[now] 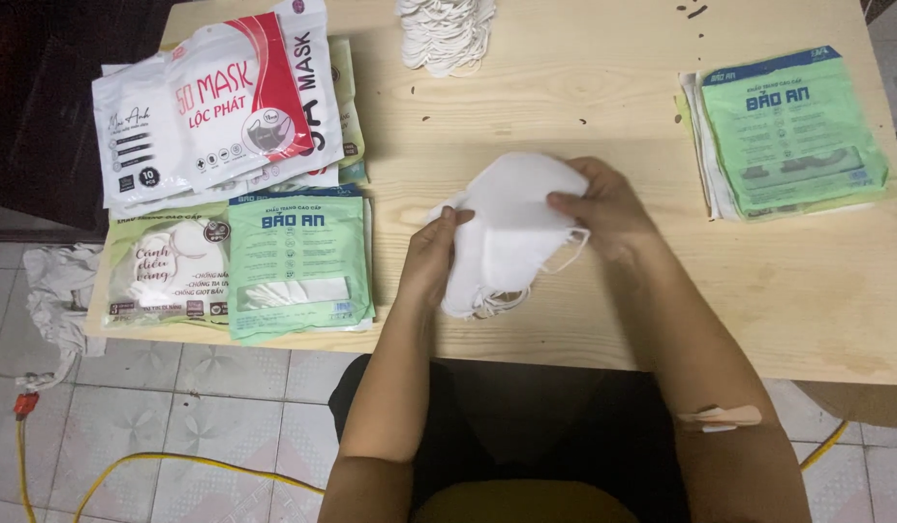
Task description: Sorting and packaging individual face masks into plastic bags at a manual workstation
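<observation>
You pinch a stack of white face masks (511, 237) between both hands above the wooden table (603, 107): your left hand (431, 261) grips its left edge, your right hand (603, 208) clamps the top. Green mask packets (298, 261) lie to the left.

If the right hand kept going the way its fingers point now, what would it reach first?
The right hand points leftward across the white mask stack it grips; beyond that, probably the left hand, though depth is uncertain.
</observation>
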